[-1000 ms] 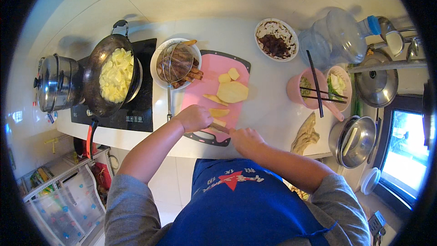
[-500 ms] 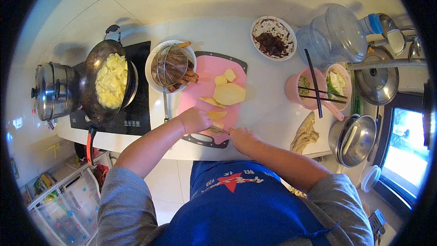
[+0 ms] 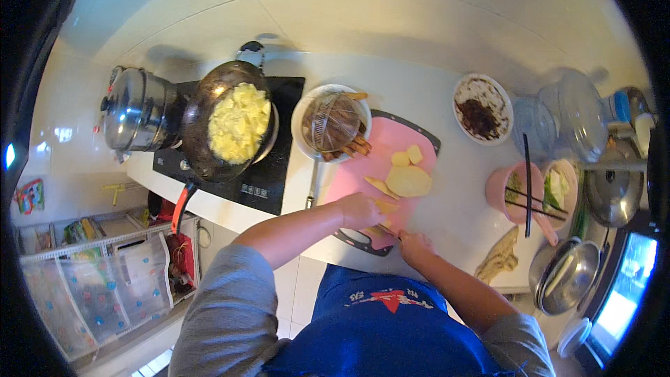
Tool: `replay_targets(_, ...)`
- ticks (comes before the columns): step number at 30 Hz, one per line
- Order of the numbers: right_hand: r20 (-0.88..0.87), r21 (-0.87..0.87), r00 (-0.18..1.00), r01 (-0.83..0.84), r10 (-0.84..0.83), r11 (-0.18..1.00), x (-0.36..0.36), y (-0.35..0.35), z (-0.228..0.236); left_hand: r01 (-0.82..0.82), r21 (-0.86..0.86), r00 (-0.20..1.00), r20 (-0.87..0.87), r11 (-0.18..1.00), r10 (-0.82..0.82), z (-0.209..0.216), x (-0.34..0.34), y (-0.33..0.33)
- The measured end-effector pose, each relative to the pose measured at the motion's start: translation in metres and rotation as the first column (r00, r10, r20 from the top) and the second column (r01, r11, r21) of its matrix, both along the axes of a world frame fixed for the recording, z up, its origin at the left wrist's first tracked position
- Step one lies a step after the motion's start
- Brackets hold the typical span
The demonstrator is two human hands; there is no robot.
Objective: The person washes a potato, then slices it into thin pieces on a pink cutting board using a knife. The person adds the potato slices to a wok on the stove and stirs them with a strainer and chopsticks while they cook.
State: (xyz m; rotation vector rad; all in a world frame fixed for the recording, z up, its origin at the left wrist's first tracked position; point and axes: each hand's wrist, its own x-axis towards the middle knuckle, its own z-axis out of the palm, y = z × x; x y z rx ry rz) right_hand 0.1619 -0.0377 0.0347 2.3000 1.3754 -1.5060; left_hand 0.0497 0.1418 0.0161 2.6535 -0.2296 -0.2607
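Note:
A pink cutting board (image 3: pixel 349 180) with a dark rim lies on the white counter in front of me. My left hand (image 3: pixel 360 211) rests over its near part, fingers curled down; whatever they press on is hidden. With my right hand (image 3: pixel 417 247) I grip a knife (image 3: pixel 389 231), its thin blade pointing left toward my left hand. Slices of peeled potato (image 3: pixel 386 206) lie beside my left fingers. Farther up the board sit a large pale potato piece (image 3: pixel 409 181), a potato wedge (image 3: pixel 380 186) and two smaller chunks (image 3: pixel 400 159).
Left of the board, a wire strainer (image 3: pixel 333 122) rests on a white bowl (image 3: pixel 299 141) of browned pieces. A wok (image 3: pixel 199 141) with pale yellow slices stands on a black cooktop (image 3: pixel 269 185). To the right are a dark-stained bowl (image 3: pixel 505 126), a pink pot (image 3: pixel 497 195) with chopsticks and a crumpled cloth (image 3: pixel 499 257).
The view has swung left, so everything sits farther right in the picture. Both hands stay at the near part of the board, with the knife still in my right hand.

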Motion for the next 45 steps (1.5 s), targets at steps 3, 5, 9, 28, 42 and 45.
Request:
replay_targets(3, 0.016, -0.022, 0.996, -0.084, 0.084, 0.996, 0.001, 0.012, 0.016, 0.07, 0.04, 0.995, -0.074, 0.997, -0.066, -0.001, -0.006, 0.007)
replay_targets(5, 0.061, 0.011, 0.994, -0.096, 0.096, 0.995, 0.003, 0.009, 0.004, 0.078, 0.062, 0.992, -0.106, 0.995, -0.071, -0.004, -0.005, 0.009)
replay_targets(9, 0.113, 0.117, 0.988, -0.116, 0.103, 0.986, 0.001, -0.002, -0.02, 0.035, 0.034, 0.999, 0.009, 0.999, -0.035, -0.024, -0.001, 0.006)
replay_targets(28, 0.436, 0.538, 0.878, -0.08, -0.196, 0.839, 0.074, -0.132, -0.036, -0.849, -0.165, 0.484, 0.138, 0.502, 0.864, 0.027, -0.165, -0.172)
replay_targets(42, 0.565, 0.498, 0.805, -0.16, -0.179, 0.852, 0.068, -0.128, -0.054, -0.935, -0.183, 0.278, 0.144, 0.302, 0.95, 0.004, -0.266, -0.17)
replay_targets(45, 0.683, 0.554, 0.698, -0.301, -0.216, 0.776, 0.043, -0.1, -0.03, -0.943, -0.201, 0.24, 0.133, 0.263, 0.962, 0.002, -0.298, -0.15)
